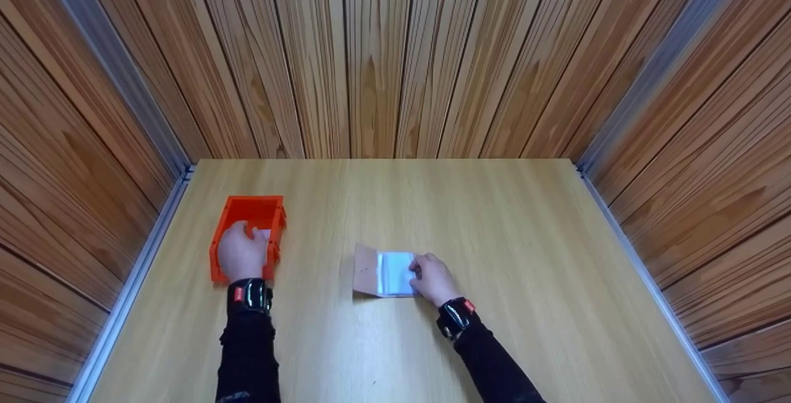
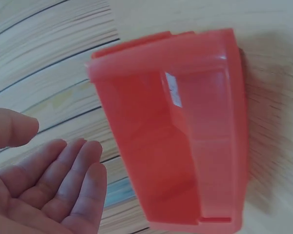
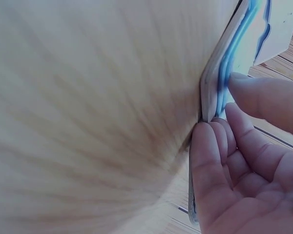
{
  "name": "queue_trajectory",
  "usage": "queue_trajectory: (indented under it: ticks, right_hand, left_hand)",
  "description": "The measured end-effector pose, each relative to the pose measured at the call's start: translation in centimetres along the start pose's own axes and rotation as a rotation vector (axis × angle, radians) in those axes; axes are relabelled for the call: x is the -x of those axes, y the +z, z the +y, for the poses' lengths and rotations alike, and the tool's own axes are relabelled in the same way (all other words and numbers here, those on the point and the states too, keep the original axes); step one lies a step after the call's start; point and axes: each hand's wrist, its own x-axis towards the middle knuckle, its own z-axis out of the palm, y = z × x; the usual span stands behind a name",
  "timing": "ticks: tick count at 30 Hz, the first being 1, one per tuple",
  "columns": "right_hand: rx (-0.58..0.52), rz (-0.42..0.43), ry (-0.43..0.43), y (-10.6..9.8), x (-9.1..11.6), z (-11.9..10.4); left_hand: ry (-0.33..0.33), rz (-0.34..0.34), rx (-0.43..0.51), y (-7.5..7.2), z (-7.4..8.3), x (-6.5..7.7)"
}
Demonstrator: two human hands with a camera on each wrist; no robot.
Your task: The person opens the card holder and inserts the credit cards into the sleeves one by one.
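Note:
My left hand point(image 1: 242, 253) hovers over the orange bin point(image 1: 227, 220) at the left of the table. In the left wrist view its fingers point(image 2: 85, 190) are relaxed with the thumb apart, holding nothing, beside the bin point(image 2: 215, 136). Near the table's middle lies a small notepad point(image 1: 395, 273) with light blue sheets and its brownish-pink cover point(image 1: 365, 269) folded out to the left. With thumb and fingers, my right hand point(image 1: 435, 279) pinches the notepad's right edge. The right wrist view shows the thumb point(image 3: 263, 100) on the blue side and fingertips at the lower edge.
A small pale piece point(image 1: 266, 233) shows inside the bin beside my left hand; what it is cannot be told. Wood-plank walls point(image 1: 377, 57) close the table point(image 1: 525, 236) off at the back and both sides, with metal rails point(image 1: 649, 322) along its side edges.

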Motion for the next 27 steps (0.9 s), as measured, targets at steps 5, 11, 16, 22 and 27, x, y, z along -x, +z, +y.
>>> queue_trajectory:
  ticks: [5, 11, 16, 22, 27]
  right_hand:
    - [0.016, 0.018, -0.006, 0.0, -0.1, 0.1]
    - [-0.002, 0.011, 0.0, 0.2, 0.0, 0.2]
    - [-0.007, 0.006, 0.004, 0.2, 0.1, 0.1]
    - [-0.007, -0.002, 0.01, 0.3, 0.0, 0.2]
    - [-0.005, 0.002, 0.01, 0.2, -0.1, 0.2]
  left_hand:
    - [-0.052, -0.029, -0.03, 0.2, -0.7, -0.7]
    - [-0.077, -0.09, -0.1, 0.5, -1.3, -1.6]
    - [-0.072, -0.14, -0.136, 0.9, -1.7, -2.0]
    - [-0.063, -0.155, -0.153, 1.4, -2.2, -2.3]
    - [-0.042, -0.177, -0.171, 1.7, -2.8, -2.5]
